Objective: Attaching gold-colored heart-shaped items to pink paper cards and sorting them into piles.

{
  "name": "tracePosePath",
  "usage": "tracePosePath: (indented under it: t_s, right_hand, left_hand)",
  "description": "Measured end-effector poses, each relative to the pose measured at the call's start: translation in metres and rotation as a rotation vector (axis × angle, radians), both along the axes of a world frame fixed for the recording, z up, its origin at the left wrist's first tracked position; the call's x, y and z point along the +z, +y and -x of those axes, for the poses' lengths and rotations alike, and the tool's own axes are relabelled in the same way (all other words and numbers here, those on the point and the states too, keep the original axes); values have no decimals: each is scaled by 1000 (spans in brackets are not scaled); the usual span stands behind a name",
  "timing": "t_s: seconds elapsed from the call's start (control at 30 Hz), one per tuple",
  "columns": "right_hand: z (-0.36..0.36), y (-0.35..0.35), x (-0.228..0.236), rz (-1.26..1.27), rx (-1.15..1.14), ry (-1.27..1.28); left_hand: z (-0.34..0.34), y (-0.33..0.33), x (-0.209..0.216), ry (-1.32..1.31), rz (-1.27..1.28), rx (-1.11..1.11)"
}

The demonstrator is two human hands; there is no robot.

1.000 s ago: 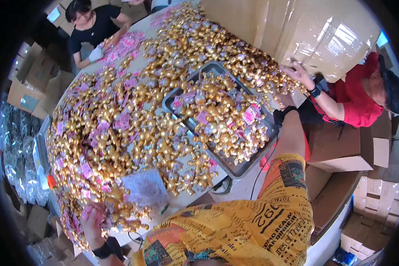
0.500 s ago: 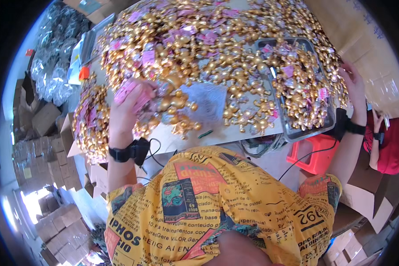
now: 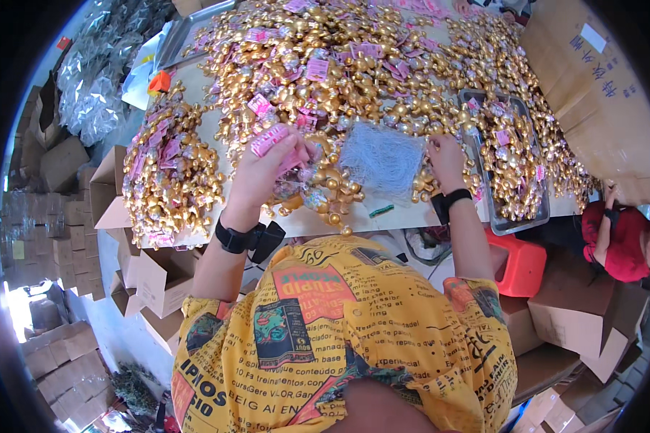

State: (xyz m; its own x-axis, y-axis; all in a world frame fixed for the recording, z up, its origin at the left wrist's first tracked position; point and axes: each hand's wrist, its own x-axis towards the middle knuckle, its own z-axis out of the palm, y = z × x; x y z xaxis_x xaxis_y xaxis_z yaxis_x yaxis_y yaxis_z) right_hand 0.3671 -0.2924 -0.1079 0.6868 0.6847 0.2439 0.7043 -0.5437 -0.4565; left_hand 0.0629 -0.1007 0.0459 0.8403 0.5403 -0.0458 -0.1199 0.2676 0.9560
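My left hand (image 3: pixel 263 169) is closed round pink printed cards (image 3: pixel 269 141) with clear plastic wrapping. Shiny gold balls (image 3: pixel 332 180) lie beneath and beside it at the table's near side; whether they hang from the cards I cannot tell. My right hand (image 3: pixel 448 162) is over the table with fingers curled together, between a clear plastic bag (image 3: pixel 383 160) of fine pale strands and the metal tray. Anything in its fingertips is too small to make out. A small green object (image 3: pixel 381 211) lies near the table edge below the bag.
Gold ball pieces with pink cards (image 3: pixel 339 79) cover much of the white table, with a separate heap (image 3: pixel 170 169) at left. A metal tray (image 3: pixel 539 219) holds more at right. Beyond are cardboard boxes (image 3: pixel 162 285), a red stool (image 3: pixel 516 265) and a person in red (image 3: pixel 621 242).
My right hand has come left from beyond the tray to beside the plastic bag. My left hand has moved right, still holding the pink cards. The whole view has shifted.
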Motion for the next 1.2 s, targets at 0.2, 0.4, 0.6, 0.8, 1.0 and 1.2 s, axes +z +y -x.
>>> tracePosePath:
  t_s: [0.2, 0.4, 0.6, 0.8, 1.0, 1.2]
  right_hand:
    - [8, 35, -6, 61, -23, -92]
    - [33, 80, -16, 143, 16, -115]
    - [31, 99, -30, 52, -52, -10]
    - [20, 93, -13, -474, 4, 709]
    - [58, 90, 60, -518, 222, 799]
    - [110, 89, 110, -597, 438, 616]
  left_hand:
    - [25, 7, -23, 5, 38, 13]
    - [33, 10, -36, 42, 21, -43]
    - [29, 6, -36, 67, 3, -98]
    - [22, 5, -42, 110, 21, -18]
    - [9, 4, -43, 75, 2, 7]
    - [3, -1, -38, 119, -72, 15]
